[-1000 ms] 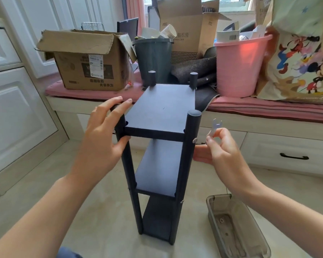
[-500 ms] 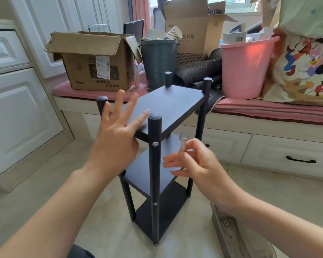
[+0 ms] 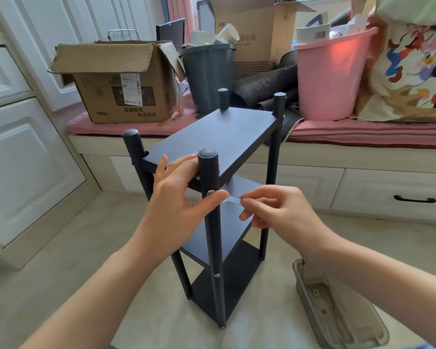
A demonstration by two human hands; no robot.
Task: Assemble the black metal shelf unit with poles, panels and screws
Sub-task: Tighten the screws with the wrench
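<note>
Shelf unit (image 3: 212,157) upright on floor, centre, w/ three panels stacked betw. four corner poles. Left hand (image 3: 176,197) at near pole (image 3: 209,187), fingers on top panel's near edge, thumb beside upper screw (image 3: 210,192). Right hand (image 3: 275,210) just right of pole, pinching flat wrench (image 3: 233,199) that reaches toward screw. Tray (image 3: 337,311) on floor, front right. Behind unit: bench (image 3: 363,137); on it, L to R, open carton (image 3: 121,81), bin (image 3: 207,74), bucket (image 3: 335,74), bag (image 3: 413,66). Tall carton (image 3: 252,31) behind bin. Cabinet doors (image 3: 23,159) far left.
</note>
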